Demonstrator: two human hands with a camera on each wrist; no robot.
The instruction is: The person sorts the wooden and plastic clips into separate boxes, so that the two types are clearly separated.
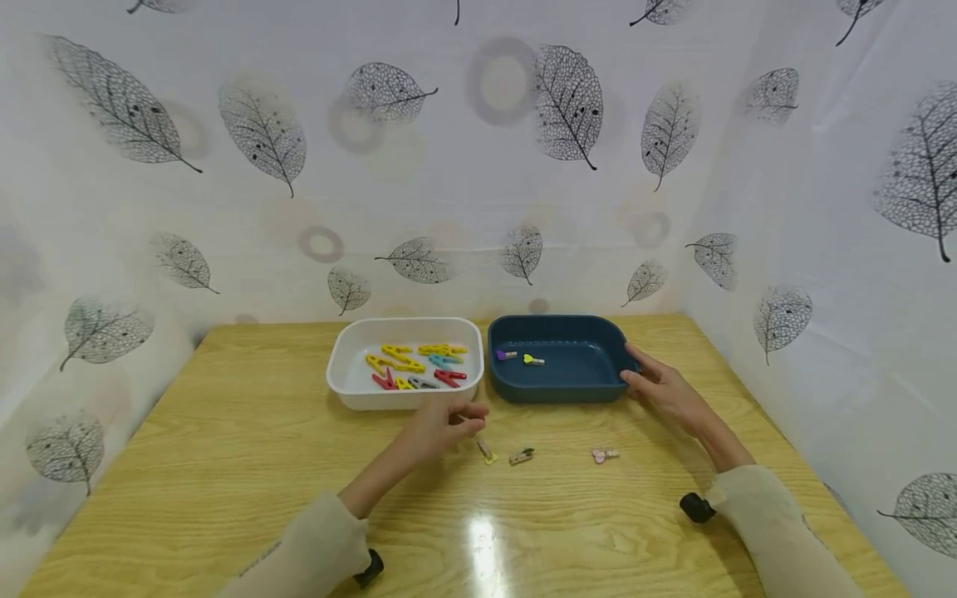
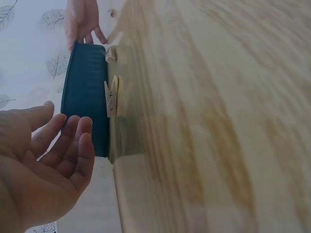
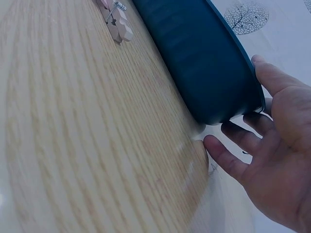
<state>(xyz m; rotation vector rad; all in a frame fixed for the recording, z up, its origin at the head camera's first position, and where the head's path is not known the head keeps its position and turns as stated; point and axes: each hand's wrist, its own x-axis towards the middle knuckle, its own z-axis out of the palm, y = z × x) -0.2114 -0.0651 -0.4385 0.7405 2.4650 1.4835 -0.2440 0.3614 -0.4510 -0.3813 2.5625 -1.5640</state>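
Observation:
My left hand (image 1: 441, 428) hovers by the front right of the white tray (image 1: 351, 400), close to a small wooden clothespin with a yellow heart (image 1: 489, 455). In the left wrist view its fingers (image 2: 83, 145) are loosely bent with nothing between them. My right hand (image 1: 669, 394) holds the right end of the dark blue tray (image 1: 557, 394), thumb at the rim and fingers against the outer wall. Inside that tray lie a purple-topped clothespin (image 1: 507, 355) and a yellow-topped one (image 1: 533, 360). In front lie a green-topped clothespin (image 1: 521, 457) and a pink-topped one (image 1: 604, 455).
Several plastic clothespins (image 1: 407, 363) in yellow, red, blue and grey lie in the white tray. Both trays stand side by side near the back of the wooden table (image 1: 247, 448). A leaf-print curtain (image 1: 449, 183) rises behind and along both sides.

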